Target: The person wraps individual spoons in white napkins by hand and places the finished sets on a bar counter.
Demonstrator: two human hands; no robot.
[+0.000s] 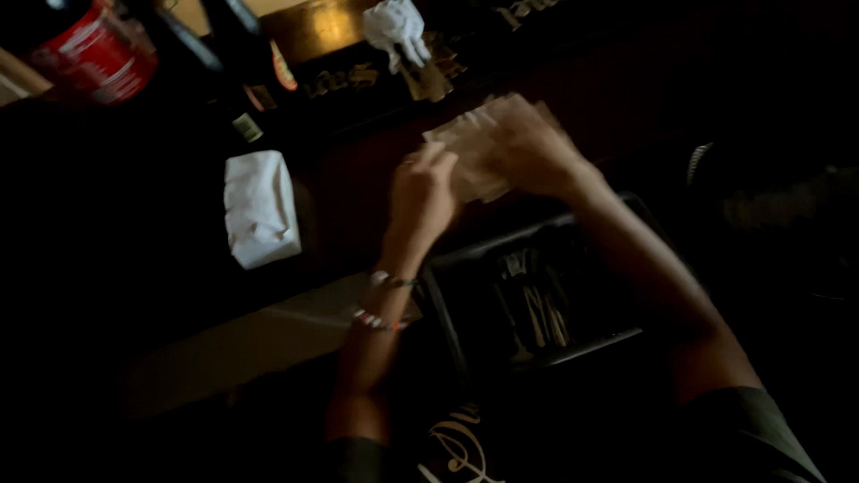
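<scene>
Both hands meet over the dark counter's far side, holding a pale stack of napkins between them. The left hand curls on its near-left edge; the right hand covers its far-right end. A cutlery tray sits nearer, a white packet left.

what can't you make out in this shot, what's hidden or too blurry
- Head view: the pale stack held by the left hand and right hand is motion-blurred; its kind is unclear.
- Tray contents: too dark to identify.
- Red container: cut off by the top edge.
- White bundle: contents hidden by its wrapping.
</scene>
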